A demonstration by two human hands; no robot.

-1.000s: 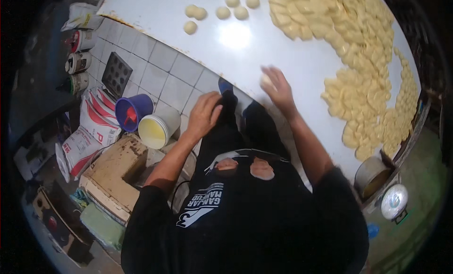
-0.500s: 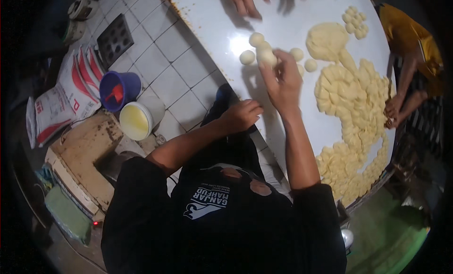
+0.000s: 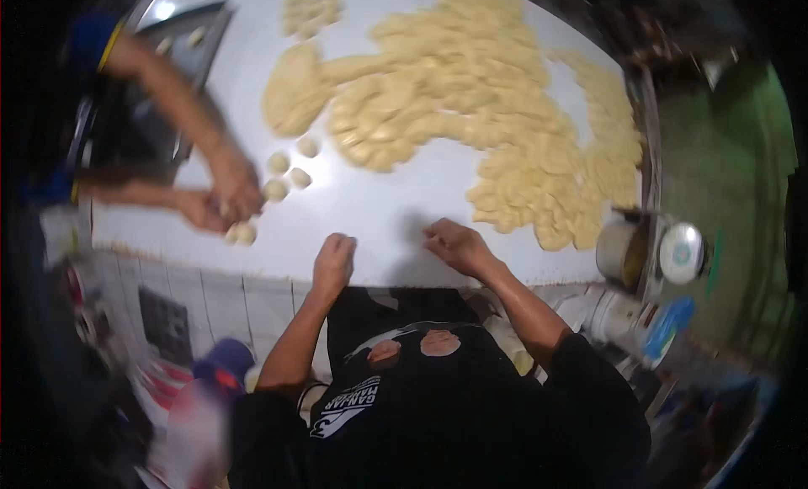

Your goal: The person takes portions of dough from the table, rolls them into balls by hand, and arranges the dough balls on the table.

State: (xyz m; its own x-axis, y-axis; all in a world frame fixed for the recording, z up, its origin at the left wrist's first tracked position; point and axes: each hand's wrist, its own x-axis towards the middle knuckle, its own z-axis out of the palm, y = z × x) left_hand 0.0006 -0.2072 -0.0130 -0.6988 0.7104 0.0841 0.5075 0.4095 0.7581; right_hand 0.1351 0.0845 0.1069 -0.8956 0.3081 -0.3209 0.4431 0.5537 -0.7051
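Observation:
My left hand (image 3: pixel 334 264) is loosely curled above the near edge of the white table (image 3: pixel 370 211), with nothing visible in it. To its right, my right hand (image 3: pixel 459 247) hovers over the table, its fingers bent in and no object showing; its fingertips are slightly blurred. Several pale dough balls (image 3: pixel 279 162) lie left of centre, beyond my left hand. Behind them rests a smooth lump of dough (image 3: pixel 292 93). A broad heap of yellow dough pieces (image 3: pixel 438 93) spreads across the far and right parts of the table, its near end beyond my right hand.
At the left, a co-worker's blurred hands (image 3: pixel 231 194) work by more dough balls (image 3: pixel 245 233). A dark tray (image 3: pixel 200 64) holds some balls. Another dough-ball cluster (image 3: pixel 311 11) sits at the far side. A metal pot (image 3: pixel 621 252) stands by the right edge, a purple bucket (image 3: pixel 223 360) below left.
My view has swung to the right. My right hand has let go of the dough balls and come back near the table's edge. The co-worker's hands are now by the dough balls.

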